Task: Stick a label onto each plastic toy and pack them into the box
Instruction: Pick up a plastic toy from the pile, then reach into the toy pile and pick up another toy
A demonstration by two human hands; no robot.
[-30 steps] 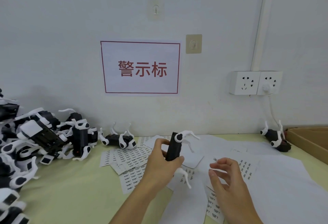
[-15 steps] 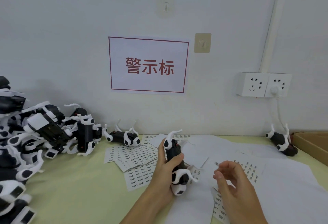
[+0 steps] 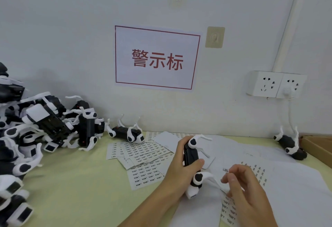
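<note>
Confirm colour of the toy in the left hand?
Black body with white legs, in the head view: toy gripped by the left hand.
</note>
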